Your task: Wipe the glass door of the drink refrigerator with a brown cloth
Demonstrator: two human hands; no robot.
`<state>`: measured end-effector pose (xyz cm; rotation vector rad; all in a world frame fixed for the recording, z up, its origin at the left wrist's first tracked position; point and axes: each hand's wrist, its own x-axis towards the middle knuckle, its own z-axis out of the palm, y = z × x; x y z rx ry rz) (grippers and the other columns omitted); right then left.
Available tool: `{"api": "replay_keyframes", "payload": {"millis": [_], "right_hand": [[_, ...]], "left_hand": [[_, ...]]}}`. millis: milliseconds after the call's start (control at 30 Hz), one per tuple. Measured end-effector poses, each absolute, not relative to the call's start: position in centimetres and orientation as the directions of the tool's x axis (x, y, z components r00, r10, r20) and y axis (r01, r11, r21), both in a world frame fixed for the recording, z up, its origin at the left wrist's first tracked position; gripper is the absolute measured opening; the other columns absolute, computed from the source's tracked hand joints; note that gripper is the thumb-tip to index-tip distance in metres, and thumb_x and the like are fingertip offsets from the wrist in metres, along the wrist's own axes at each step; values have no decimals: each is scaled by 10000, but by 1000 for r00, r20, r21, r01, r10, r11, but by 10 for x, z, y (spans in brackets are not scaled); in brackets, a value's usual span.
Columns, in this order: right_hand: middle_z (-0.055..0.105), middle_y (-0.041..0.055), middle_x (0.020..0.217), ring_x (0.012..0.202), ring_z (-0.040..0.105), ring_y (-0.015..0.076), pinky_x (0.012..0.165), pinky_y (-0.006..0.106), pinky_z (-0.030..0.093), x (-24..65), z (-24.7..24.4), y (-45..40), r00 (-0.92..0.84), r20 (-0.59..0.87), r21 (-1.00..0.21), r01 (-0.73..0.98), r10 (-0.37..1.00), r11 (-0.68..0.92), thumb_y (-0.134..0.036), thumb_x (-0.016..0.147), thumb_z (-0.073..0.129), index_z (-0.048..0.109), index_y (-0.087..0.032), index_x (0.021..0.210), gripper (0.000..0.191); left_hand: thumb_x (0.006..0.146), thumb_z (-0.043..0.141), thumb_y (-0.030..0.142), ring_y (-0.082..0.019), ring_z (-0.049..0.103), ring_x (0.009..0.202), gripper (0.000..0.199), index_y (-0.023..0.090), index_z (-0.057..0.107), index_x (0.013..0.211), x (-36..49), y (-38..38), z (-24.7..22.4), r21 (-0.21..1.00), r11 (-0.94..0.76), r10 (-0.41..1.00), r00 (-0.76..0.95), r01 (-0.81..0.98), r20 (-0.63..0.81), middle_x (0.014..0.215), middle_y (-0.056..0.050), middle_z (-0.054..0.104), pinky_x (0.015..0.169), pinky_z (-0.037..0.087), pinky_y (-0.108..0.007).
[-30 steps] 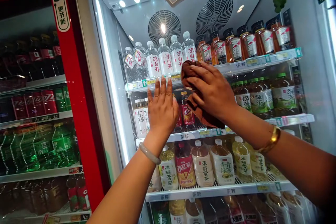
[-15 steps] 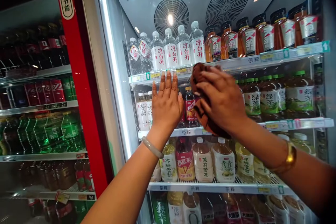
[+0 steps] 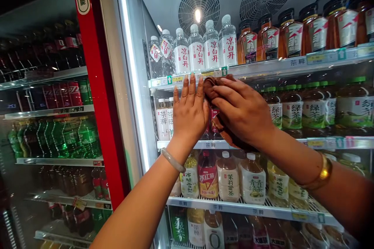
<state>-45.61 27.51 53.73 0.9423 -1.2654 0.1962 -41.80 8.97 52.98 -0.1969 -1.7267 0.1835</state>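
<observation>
My left hand (image 3: 190,113) lies flat with fingers stretched upward, in front of the drinks fridge; it seems to rest on the glass. Just right of it, my right hand (image 3: 244,111) is closed on a brown cloth (image 3: 214,87), bunched under the fingers and hanging below the palm. The cloth is beside my left fingers. Behind the hands runs the upper shelf edge (image 3: 263,70), with clear water bottles (image 3: 212,48) standing on it. Part of the middle shelf's bottles is hidden by my hands and the cloth.
Dark-capped amber bottles (image 3: 292,35) stand at upper right, green-capped tea bottles (image 3: 314,107) below them. More drink bottles (image 3: 208,175) fill the lower shelves. At left, a red frame (image 3: 99,105) borders another fridge holding green bottles (image 3: 70,134) and red cans (image 3: 66,95).
My right hand has moved the cloth left, close against my left hand. The view has shifted a little, so the shelves sit differently. My left hand stays flat.
</observation>
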Motion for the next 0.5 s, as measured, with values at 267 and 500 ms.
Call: {"api": "replay_keyframes", "payload": {"millis": [267, 500], "right_hand": [[672, 103, 1411, 1403, 548, 353, 1165, 569, 506, -459, 543, 284, 294, 935, 343, -592, -200, 729, -250, 1005, 575, 724, -201, 1204, 253], [678, 85, 1414, 1386, 561, 309, 1166, 487, 515, -462, 547, 292, 284, 921, 384, -553, -267, 739, -292, 1024, 579, 715, -202, 1190, 232]], "left_hand": [[1069, 335, 272, -239, 134, 1657, 598, 215, 295, 1663, -421, 92, 527, -263, 964, 265, -137, 28, 955, 1757, -85, 254, 1355, 7, -558], [1070, 289, 239, -244, 169, 1652, 608, 98, 267, 1661, -431, 148, 544, -169, 984, 176, -161, 59, 971, 1756, -129, 241, 1362, 7, -520]]}}
